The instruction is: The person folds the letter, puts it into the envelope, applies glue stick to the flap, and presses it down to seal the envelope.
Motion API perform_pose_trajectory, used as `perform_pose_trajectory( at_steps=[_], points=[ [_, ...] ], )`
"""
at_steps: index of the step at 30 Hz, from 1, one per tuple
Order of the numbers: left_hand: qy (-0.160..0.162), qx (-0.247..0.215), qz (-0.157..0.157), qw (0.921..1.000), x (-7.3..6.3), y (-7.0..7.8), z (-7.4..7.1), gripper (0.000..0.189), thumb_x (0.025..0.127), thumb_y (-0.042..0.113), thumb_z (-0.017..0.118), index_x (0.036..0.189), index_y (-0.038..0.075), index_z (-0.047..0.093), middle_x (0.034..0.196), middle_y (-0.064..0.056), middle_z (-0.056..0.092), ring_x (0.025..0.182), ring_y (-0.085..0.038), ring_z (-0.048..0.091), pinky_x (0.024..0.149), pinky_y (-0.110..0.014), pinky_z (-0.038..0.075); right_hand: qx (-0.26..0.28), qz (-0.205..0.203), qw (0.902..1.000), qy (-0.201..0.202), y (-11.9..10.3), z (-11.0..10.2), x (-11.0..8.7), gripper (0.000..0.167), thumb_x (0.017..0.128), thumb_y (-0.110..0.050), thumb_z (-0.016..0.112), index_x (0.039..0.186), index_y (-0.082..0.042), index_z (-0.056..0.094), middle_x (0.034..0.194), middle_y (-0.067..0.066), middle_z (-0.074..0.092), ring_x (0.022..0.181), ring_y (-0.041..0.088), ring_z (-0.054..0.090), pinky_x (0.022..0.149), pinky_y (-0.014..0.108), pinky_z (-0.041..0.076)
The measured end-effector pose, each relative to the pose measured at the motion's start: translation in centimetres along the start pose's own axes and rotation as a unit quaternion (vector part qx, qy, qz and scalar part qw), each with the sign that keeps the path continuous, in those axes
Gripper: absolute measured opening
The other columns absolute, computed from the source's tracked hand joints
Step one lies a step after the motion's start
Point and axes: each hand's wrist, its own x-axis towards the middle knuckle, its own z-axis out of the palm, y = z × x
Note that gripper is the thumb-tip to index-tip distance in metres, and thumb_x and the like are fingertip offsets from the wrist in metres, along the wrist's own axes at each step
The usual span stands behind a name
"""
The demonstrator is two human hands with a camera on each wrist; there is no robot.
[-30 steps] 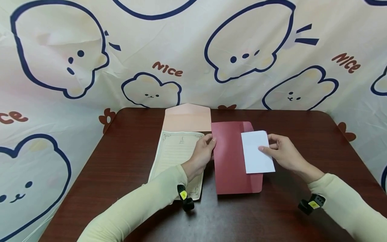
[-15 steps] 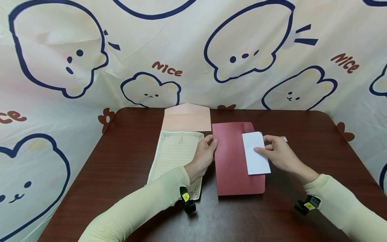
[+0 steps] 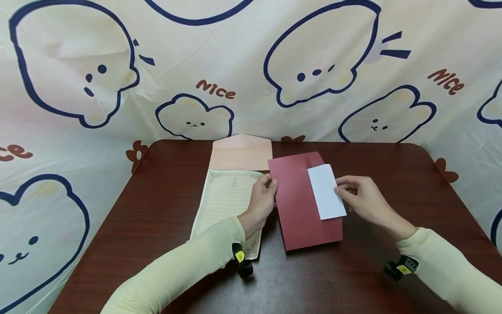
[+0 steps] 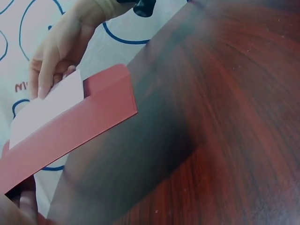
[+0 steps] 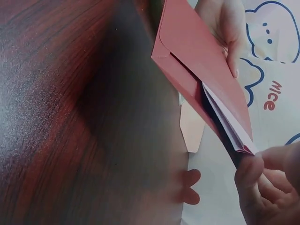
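Note:
A dark red envelope (image 3: 294, 205) is held slightly tilted over the table, its left edge gripped by my left hand (image 3: 259, 203) with the thumb on the front. A folded white paper (image 3: 327, 192) sits partly inside the envelope's opening on the right side; its inner part is hidden. My right hand (image 3: 364, 200) pinches the paper's outer edge between thumb and fingers. In the right wrist view, the folded layers of the paper (image 5: 229, 122) show in the slit beside the flap. The left wrist view shows the right hand (image 4: 61, 54) at the paper's far edge.
A cream lined letter sheet (image 3: 223, 196) with an ornate border lies on the dark wood table (image 3: 157, 205), partly under the left forearm. Behind it lies a pale pink envelope (image 3: 241, 155) with its flap up. A printed cloth (image 3: 251, 56) hangs behind the table.
The white paper has slid leftward, so less of it shows outside the red envelope. The envelope has tilted counterclockwise. My right hand has moved left with the paper and now pinches nearer its edge.

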Motion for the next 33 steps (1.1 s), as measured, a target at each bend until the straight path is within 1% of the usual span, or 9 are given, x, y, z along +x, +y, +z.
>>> perform_pose_trajectory(
  at_steps=[3,6,12,15,20,21,24,30,33],
  points=[
    [-0.008,0.002,0.000,1.0000,-0.2,-0.1,0.2,0.031,0.110,0.021,0.039,0.135,0.009,0.054,0.091,-0.004,0.069,0.072,-0.008,0.066,0.066,-0.026,0.055,-0.012,-0.006,0.9999,0.009,-0.2,0.2,0.1,0.026,0.097,-0.005,0.066,0.119,0.008,0.067,0.106,0.025,0.073,0.074,0.019,0.066,0.053,0.026,0.054],
    [-0.015,0.004,0.001,0.9999,-0.5,-0.1,0.4,0.031,0.111,0.022,0.038,0.135,0.010,0.053,0.092,-0.004,0.069,0.073,-0.008,0.067,0.067,-0.027,0.056,-0.029,-0.014,0.9993,0.018,-0.3,0.4,0.2,0.023,0.094,-0.004,0.070,0.114,0.006,0.070,0.102,0.023,0.075,0.077,0.021,0.068,0.058,0.022,0.052],
    [-0.020,-0.002,0.004,0.9998,-0.9,-0.1,0.9,0.030,0.111,0.021,0.037,0.135,0.011,0.052,0.095,-0.007,0.070,0.077,-0.010,0.069,0.070,-0.028,0.057,-0.053,-0.020,0.9978,0.033,-0.9,0.6,0.4,0.018,0.090,-0.005,0.075,0.105,0.002,0.072,0.087,0.015,0.078,0.072,0.012,0.066,0.061,0.019,0.043],
    [-0.015,-0.008,0.008,0.9998,-1.0,-0.2,1.2,0.029,0.111,0.019,0.038,0.134,0.011,0.052,0.091,-0.004,0.069,0.075,-0.009,0.068,0.069,-0.028,0.057,-0.057,-0.020,0.9977,0.032,-1.1,0.7,0.4,0.017,0.089,-0.006,0.076,0.104,0.001,0.073,0.085,0.014,0.078,0.073,0.014,0.068,0.063,0.019,0.041],
    [-0.007,-0.016,0.021,0.9996,-1.1,-0.3,1.6,0.027,0.110,0.016,0.038,0.131,0.008,0.053,0.085,-0.002,0.068,0.072,-0.008,0.066,0.066,-0.027,0.056,-0.061,-0.012,0.9977,0.026,-1.4,0.8,0.6,0.016,0.090,-0.006,0.075,0.104,0.001,0.073,0.086,0.015,0.078,0.076,0.017,0.070,0.062,0.019,0.044],
    [-0.007,-0.016,0.023,0.9996,-1.1,-0.3,1.7,0.027,0.110,0.016,0.038,0.131,0.008,0.053,0.085,-0.002,0.068,0.073,-0.008,0.067,0.066,-0.026,0.056,-0.061,-0.010,0.9978,0.024,-1.4,0.9,0.7,0.016,0.091,-0.006,0.074,0.104,0.001,0.073,0.087,0.015,0.078,0.077,0.017,0.070,0.059,0.020,0.045],
    [-0.005,-0.020,0.021,0.9996,-1.2,-0.3,1.7,0.027,0.110,0.016,0.038,0.131,0.008,0.053,0.086,-0.002,0.068,0.073,-0.008,0.067,0.065,-0.027,0.057,-0.057,-0.003,0.9982,0.017,-1.5,0.8,0.8,0.015,0.091,-0.006,0.073,0.105,0.002,0.073,0.089,0.017,0.078,0.078,0.018,0.071,0.059,0.020,0.047],
    [-0.005,-0.031,0.024,0.9992,-1.2,-0.3,1.7,0.028,0.110,0.017,0.038,0.132,0.008,0.053,0.086,-0.002,0.068,0.073,-0.008,0.067,0.065,-0.027,0.056,-0.034,0.009,0.9994,0.002,-1.4,0.7,1.1,0.017,0.093,-0.004,0.070,0.107,0.005,0.072,0.093,0.021,0.077,0.080,0.021,0.073,0.061,0.018,0.052],
    [-0.009,-0.035,0.023,0.9991,-1.2,-0.3,1.6,0.028,0.111,0.018,0.038,0.133,0.009,0.053,0.090,-0.004,0.069,0.076,-0.008,0.068,0.067,-0.027,0.056,-0.019,0.015,0.9997,0.000,-1.2,0.6,1.3,0.018,0.094,-0.004,0.069,0.109,0.006,0.071,0.095,0.022,0.077,0.080,0.021,0.073,0.062,0.017,0.053]
  ],
)
